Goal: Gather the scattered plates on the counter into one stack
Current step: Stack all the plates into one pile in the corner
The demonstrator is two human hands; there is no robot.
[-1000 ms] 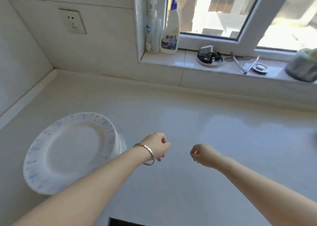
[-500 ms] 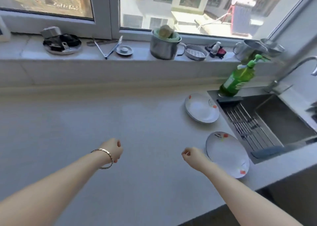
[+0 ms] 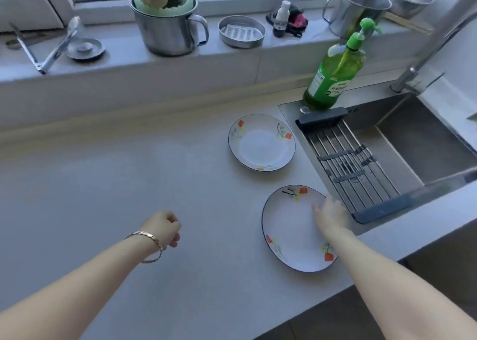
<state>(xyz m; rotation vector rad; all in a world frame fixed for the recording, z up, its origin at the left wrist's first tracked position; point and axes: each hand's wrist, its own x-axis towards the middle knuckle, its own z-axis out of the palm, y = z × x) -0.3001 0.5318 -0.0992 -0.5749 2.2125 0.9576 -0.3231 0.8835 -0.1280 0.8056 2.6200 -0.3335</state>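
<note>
**Two flowered plates lie apart on kitchen counter as hand reaches nearer one**

At the upper left of the frame, metal tongs (image 3: 49, 53) lie on the grey windowsill (image 3: 124, 58). Below them spreads the pale grey stone counter (image 3: 103, 184). Over it, at lower left of centre, hovers the person's left hand (image 3: 162, 227), its fingers loosely curled and holding nothing, with a thin metal bracelet (image 3: 152, 246) on the wrist. A steel mug with a green insert (image 3: 167, 27) stands on the sill at upper centre.

Right of centre, a round white plate with a dark rim and orange flowers (image 3: 262, 143) sits flat on the counter, just beside the sink's edge. A second plate of the same pattern (image 3: 289, 233) lies nearer the camera, close to the counter's front edge and apart from the first. The right hand (image 3: 331, 215) rests on this nearer plate's right rim with its fingers stretched out. It appears only to touch the rim, though the hand is blurred.

At upper right, a green pump bottle of dish soap (image 3: 333, 73) stands at the corner of the stainless steel sink (image 3: 413, 143). A slatted metal rack (image 3: 348, 164) spans the sink's left side.
</note>
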